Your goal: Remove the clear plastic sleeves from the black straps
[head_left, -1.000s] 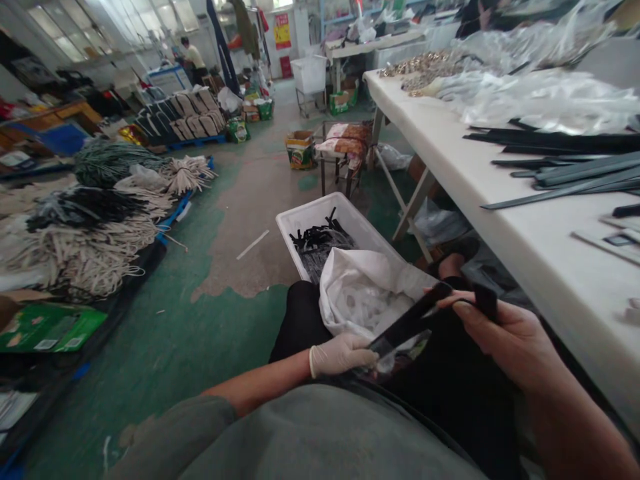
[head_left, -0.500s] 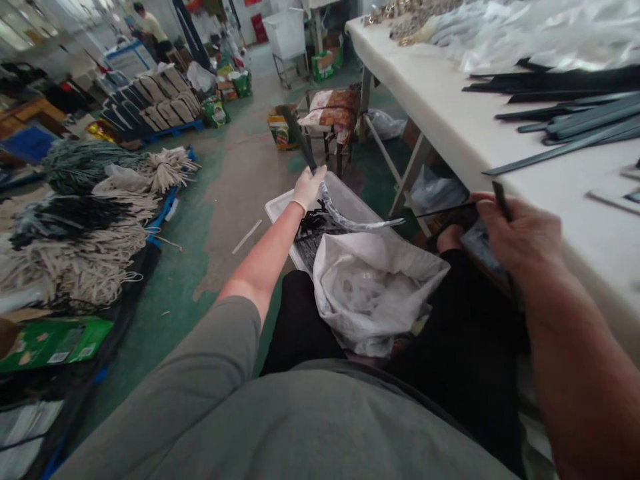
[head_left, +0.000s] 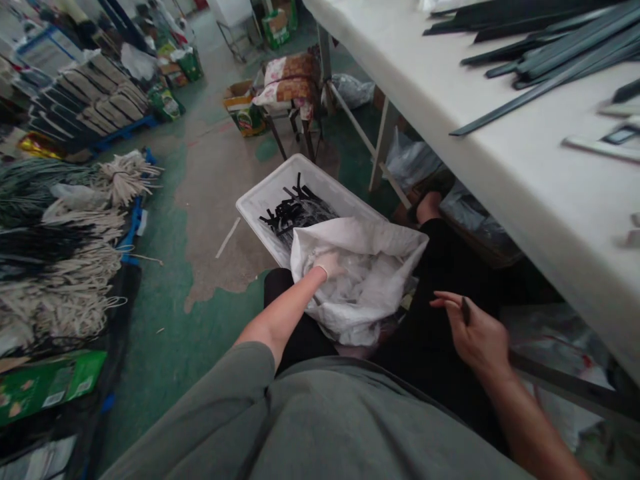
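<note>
My left hand [head_left: 327, 263], in a white glove, reaches into the open mouth of a white bag [head_left: 373, 303] that rests on my lap. Its fingers are buried among the clear plastic inside. My bare right hand [head_left: 475, 333] hovers over my right thigh with its fingers loosely curled, and a thin dark strip [head_left: 465, 311] is pinched between them. Just beyond the bag a white plastic bin [head_left: 273, 190] stands on the floor, with several black strips [head_left: 295, 208] lying in it.
A long white table [head_left: 450, 127] runs along my right with long dark strips [head_left: 530, 60] on top. Plastic bags lie under the table. Bundles of cord [head_left: 60, 253] are piled on the left. A stool [head_left: 290, 87] and cartons stand on the green floor beyond the bin.
My left hand reached out over the bin with a plastic sleeve, then came back into the white bag. My right hand dropped from the table edge to my lap. The view tilted down.
</note>
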The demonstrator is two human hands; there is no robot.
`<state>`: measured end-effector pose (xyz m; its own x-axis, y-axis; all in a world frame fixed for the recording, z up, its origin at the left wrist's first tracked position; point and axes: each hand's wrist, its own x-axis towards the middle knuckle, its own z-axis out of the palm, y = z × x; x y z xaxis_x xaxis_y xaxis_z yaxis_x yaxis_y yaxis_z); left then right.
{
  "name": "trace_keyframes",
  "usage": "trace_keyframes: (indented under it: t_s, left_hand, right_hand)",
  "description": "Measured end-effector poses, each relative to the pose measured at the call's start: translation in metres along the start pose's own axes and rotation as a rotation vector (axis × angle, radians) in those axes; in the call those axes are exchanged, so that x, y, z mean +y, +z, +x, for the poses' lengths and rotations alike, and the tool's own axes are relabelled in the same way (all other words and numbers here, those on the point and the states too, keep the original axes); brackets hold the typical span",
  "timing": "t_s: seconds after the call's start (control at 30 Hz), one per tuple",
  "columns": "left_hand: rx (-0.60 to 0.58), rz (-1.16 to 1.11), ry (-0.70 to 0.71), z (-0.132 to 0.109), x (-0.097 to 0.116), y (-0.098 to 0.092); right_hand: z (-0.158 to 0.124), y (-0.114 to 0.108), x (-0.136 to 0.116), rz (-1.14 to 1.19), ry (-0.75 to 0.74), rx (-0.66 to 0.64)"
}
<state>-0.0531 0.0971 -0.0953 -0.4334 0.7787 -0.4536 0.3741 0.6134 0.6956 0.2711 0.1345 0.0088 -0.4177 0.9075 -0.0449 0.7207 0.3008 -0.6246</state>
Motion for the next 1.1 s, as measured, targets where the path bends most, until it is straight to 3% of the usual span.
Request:
trace_keyframes:
  t_s: [0.17,0.33,0.5,0.63,0.77,0.87,1.0,1.1]
  left_hand:
    - [-0.11,0.212,0.009,-0.002,0.0,0.004]
    - [-0.075,0.21,0.093,-0.028,0.007,-0.023]
    - [0.087,-0.231,0.278,-0.071,0.027,-0.062]
    - [0.06,-0.562,0.247,-0.101,0.045,-0.078]
    - [-0.014,-0.838,0.148,-0.116,0.058,-0.075]
    - [-0.039,-1.0,0.082,-0.12,0.069,-0.07]
    - [-0.002,-1.205,0.062,-0.122,0.086,-0.061]
    - [-0.012,-1.293,-0.006,-0.12,0.094,-0.054]
  right_hand:
    - [0.009,0.004,-0.002,-0.058,0.009,0.021]
    - [0.019,0.004,-0.001,-0.039,0.013,0.062]
    - [0.019,0.003,-0.008,0.083,0.034,0.033]
    - [0.02,0.006,-0.045,0.331,-0.009,-0.129]
    - [0.019,0.026,-0.097,0.46,-0.099,-0.408]
    - [0.018,0.048,-0.126,0.571,-0.08,-0.518]
    - [0.01,0.07,-0.143,0.707,0.016,-0.606]
    - [0.001,0.074,-0.144,0.741,0.064,-0.654]
